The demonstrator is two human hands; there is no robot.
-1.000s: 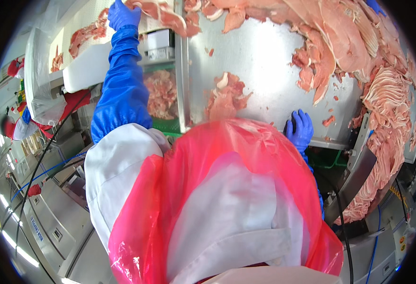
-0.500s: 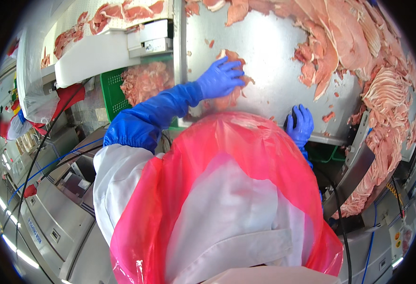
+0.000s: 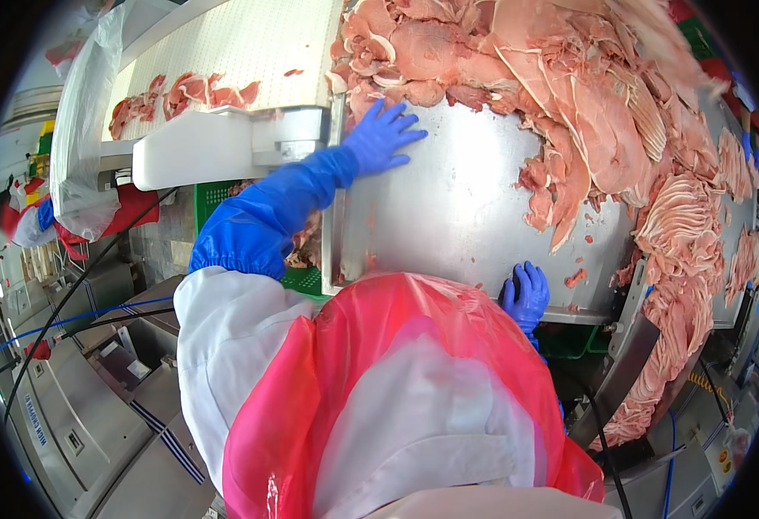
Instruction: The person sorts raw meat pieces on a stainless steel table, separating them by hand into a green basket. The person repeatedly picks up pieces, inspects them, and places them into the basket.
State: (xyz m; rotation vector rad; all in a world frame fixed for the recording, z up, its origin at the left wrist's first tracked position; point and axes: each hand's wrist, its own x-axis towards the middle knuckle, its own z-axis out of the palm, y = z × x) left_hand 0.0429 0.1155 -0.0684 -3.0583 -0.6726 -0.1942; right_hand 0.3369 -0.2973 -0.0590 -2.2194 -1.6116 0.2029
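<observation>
My left hand, in a blue glove and blue sleeve, is open with fingers spread over the steel table, beside the table's left rim. Its fingertips are just short of the near edge of a pile of sliced raw meat. At the table's front edge, my right hand is curled, its fingers bent round a small black object whose kind I cannot make out. Ragged meat slices hang down from the pile to the right of the table's middle, and small scraps lie near the right hand.
A white conveyor belt with a few meat pieces runs at the left, behind a white guard. Below it sits a green crate. Folded slices run along the right, past a metal bracket. Another person in red is at far left.
My left hand has moved away from me, toward the pile; the meat piece that lay under it no longer shows there. My right hand stays at the front edge. The view has shifted.
</observation>
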